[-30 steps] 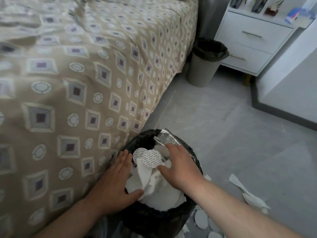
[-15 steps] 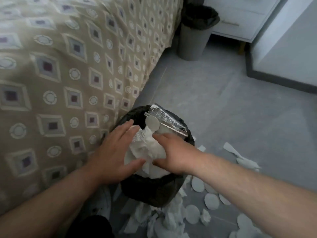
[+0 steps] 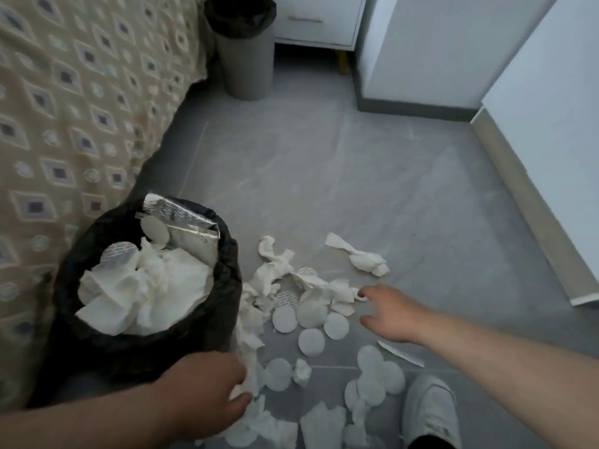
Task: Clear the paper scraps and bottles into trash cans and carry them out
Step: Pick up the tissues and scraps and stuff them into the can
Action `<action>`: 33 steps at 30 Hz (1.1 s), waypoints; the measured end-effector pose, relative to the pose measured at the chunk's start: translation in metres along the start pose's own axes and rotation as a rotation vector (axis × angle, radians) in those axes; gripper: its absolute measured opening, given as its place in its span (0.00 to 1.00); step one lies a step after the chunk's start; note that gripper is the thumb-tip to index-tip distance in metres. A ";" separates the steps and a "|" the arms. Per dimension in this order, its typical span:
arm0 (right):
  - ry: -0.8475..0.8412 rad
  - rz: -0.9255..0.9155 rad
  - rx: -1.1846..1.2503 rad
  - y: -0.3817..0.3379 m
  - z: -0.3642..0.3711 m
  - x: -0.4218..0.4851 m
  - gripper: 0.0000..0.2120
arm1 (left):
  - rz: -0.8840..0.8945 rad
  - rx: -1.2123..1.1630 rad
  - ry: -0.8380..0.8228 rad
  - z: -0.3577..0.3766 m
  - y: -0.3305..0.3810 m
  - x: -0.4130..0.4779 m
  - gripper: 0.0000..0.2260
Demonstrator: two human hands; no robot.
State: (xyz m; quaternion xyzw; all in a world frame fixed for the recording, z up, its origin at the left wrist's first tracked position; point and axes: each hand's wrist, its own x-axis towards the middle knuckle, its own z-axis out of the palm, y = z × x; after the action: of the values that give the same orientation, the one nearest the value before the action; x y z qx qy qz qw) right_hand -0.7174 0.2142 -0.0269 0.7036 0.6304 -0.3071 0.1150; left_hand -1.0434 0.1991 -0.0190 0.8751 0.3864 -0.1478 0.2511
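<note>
Right hand (image 3: 385, 314) out low, arm stretched, fingers spread and empty, tips at the floor scraps (image 3: 285, 319); left hand (image 3: 207, 393) curls against more scraps, grip impossible to call, with the stuffed bin (image 3: 155, 348) just ahead of it

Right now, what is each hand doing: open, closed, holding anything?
Left hand: fingers and thumb curled on paper scraps beside the trash can.
Right hand: open, fingers spread, holding nothing.

Home bedroom, patterned bed (image 3: 81, 92), white nightstand (image 3: 317, 21)
</note>
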 end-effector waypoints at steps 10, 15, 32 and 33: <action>0.091 0.110 0.150 0.030 0.027 0.074 0.27 | -0.763 -0.457 0.122 0.126 -0.023 0.042 0.51; 0.079 0.121 0.167 0.024 0.046 0.088 0.28 | -0.739 -0.495 0.243 0.143 -0.002 0.062 0.48; -0.036 0.146 0.106 0.019 0.074 0.106 0.37 | -0.481 -0.839 0.495 0.150 0.028 0.084 0.20; -0.033 0.150 0.094 0.018 0.077 0.106 0.36 | -0.468 -0.850 0.494 0.149 0.030 0.084 0.21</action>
State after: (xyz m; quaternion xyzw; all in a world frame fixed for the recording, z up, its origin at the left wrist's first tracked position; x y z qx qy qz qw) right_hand -0.7208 0.2557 -0.1528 0.7483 0.5590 -0.3382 0.1149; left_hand -0.9752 0.1504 -0.1707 0.5957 0.6441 0.1795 0.4450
